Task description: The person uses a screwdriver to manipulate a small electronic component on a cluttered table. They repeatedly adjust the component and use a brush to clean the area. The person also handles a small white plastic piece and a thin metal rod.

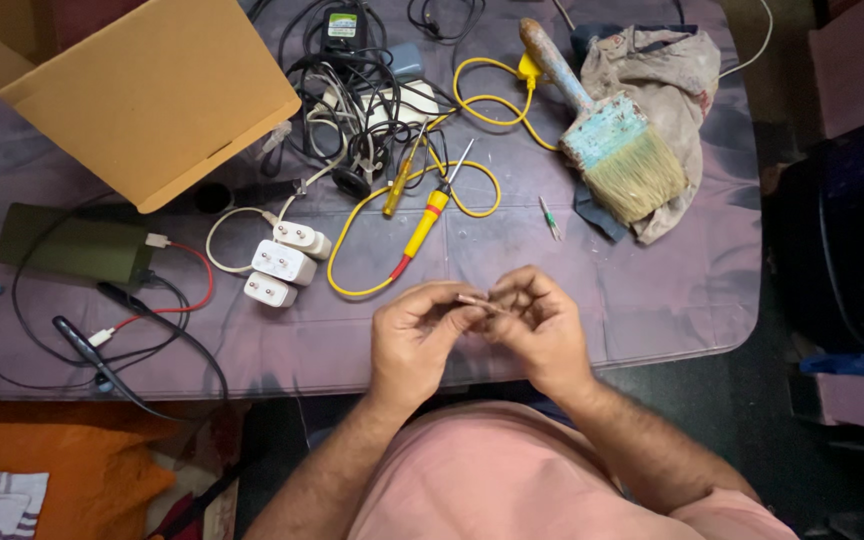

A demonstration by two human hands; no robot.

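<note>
My left hand (414, 338) and my right hand (542, 325) meet over the near edge of the purple table (652, 290). Between their fingertips they pinch a thin copper-coloured strand or wire end (476, 301); both hands grip it. Just beyond my hands lie a yellow-and-red screwdriver (424, 222) and a smaller yellow-handled screwdriver (399, 186), along with a looping yellow cable (352, 235).
Three white chargers (282, 263) sit left of centre. A cardboard box (142, 90) stands at the back left, a dark green power bank (72, 245) with red and black cables below it. A tangle of black cables (352, 90), a wide paintbrush (607, 135) and a dirty rag (667, 70) lie behind.
</note>
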